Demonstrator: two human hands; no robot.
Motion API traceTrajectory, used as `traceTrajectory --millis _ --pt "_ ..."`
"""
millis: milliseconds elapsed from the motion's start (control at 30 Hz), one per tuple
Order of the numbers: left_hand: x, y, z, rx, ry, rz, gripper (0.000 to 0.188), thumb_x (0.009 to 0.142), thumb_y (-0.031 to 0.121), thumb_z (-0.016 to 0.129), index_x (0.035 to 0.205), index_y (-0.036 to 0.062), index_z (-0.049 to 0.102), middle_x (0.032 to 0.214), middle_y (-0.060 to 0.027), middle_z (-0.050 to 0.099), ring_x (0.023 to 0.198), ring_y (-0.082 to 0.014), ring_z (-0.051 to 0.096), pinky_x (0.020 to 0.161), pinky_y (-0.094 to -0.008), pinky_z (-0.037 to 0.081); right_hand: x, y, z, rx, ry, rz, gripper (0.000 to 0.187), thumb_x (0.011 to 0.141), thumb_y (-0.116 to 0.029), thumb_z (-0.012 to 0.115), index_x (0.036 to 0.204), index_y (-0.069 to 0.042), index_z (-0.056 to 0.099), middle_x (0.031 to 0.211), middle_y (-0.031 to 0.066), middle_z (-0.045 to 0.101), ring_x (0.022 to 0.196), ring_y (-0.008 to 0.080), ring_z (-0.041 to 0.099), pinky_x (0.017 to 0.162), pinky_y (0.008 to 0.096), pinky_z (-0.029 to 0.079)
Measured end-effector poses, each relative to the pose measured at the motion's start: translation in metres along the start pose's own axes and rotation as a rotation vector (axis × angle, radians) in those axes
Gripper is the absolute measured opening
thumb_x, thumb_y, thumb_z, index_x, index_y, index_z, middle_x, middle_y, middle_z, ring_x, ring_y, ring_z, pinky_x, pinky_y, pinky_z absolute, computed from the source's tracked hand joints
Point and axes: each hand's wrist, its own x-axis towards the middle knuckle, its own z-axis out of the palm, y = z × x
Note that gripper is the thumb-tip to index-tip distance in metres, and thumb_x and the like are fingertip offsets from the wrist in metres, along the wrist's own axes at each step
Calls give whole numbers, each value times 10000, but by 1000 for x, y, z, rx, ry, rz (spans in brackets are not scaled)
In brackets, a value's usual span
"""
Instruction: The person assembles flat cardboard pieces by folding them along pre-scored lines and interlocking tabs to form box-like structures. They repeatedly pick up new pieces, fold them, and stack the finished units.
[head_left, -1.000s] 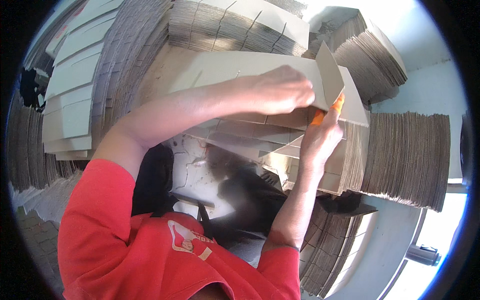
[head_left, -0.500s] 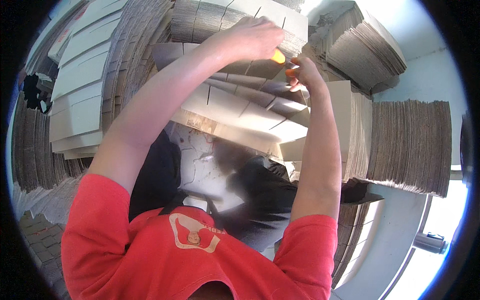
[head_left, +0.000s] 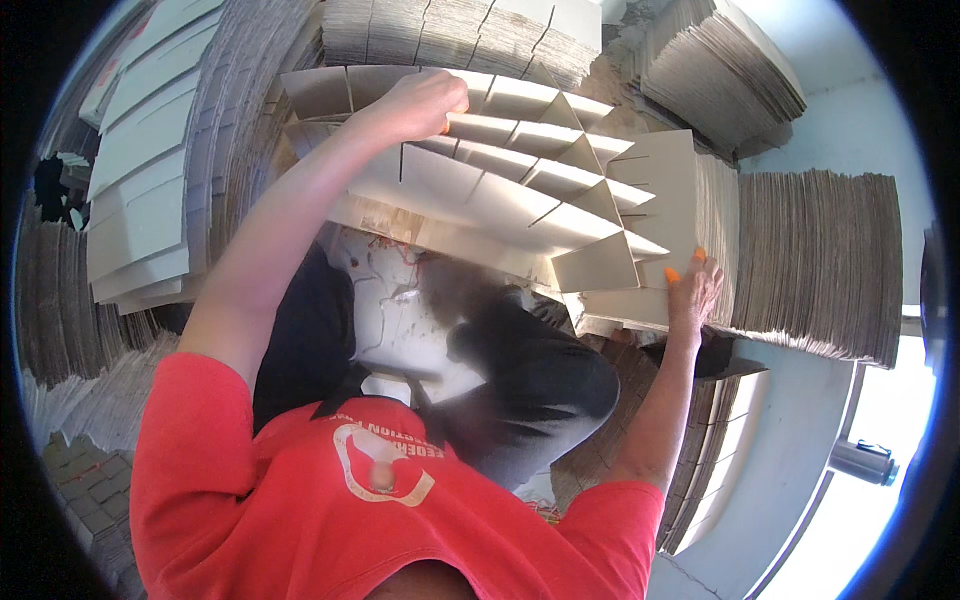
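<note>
Several long slotted cardboard strips (head_left: 500,190) stand on edge in rows in front of me. A cross strip (head_left: 597,262) runs through their right ends, forming a divider grid. My left hand (head_left: 425,105) is closed on the long strips near the far row; its fingertips are mostly hidden. To the right, my right hand (head_left: 695,290) touches the near part of a stack of slotted cardboard pieces (head_left: 665,180), its fingers apart. Orange coverings show on fingertips of both hands.
A cardboard stack (head_left: 460,40) stands beyond the grid, another (head_left: 715,80) at the far right. More cardboard bundles (head_left: 815,265) stand upright at the right. Tall cardboard stacks (head_left: 150,170) line the left. My bent legs (head_left: 530,390) are below the grid.
My right hand has left the far side of the grid and moved right and nearer, to the stack. My left hand has shifted left and nearer. The cross strip now spans the long strips' right ends.
</note>
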Motion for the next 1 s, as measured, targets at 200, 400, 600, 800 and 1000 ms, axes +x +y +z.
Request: traceTrajectory --millis 200,400,600,800,1000 --pt "8 -15 9 61 104 -107 64 745 7 634 710 -28 593 819 -214 642 851 -403 643 702 -482 501 15 26 18 314 -4 202 330 835 -198 698 1105 -62 566 973 226 640 953 385 617 833 464 473" --pt "-5 11 -5 -18 362 -96 338 851 199 710 1156 62 663 972 -189 682 923 -365 651 800 -427 520 35 82 24 1157 330 419 280 846 -89 675 1100 -56 563 975 182 665 869 316 644 659 442 518" --pt "-55 52 7 -162 263 68 259 821 212 731 1005 34 691 854 -156 678 833 -291 670 747 -402 530 35 11 -120 915 578 78 410 869 46 643 1258 -69 585 941 76 680 568 37 560 405 159 444" --pt "-64 59 27 -309 242 1 62 769 120 672 794 64 675 736 -174 617 751 -359 622 668 -453 491 12 -46 -172 994 366 -132 473 884 -37 672 1342 -106 575 846 41 694 516 8 541 379 164 422" --pt "-67 67 25 -349 176 -56 116 761 9 642 863 48 681 784 -159 618 792 -352 631 695 -443 482 1 -73 -159 1022 220 -248 508 850 1 691 1335 -111 588 789 16 684 530 13 516 422 181 437"
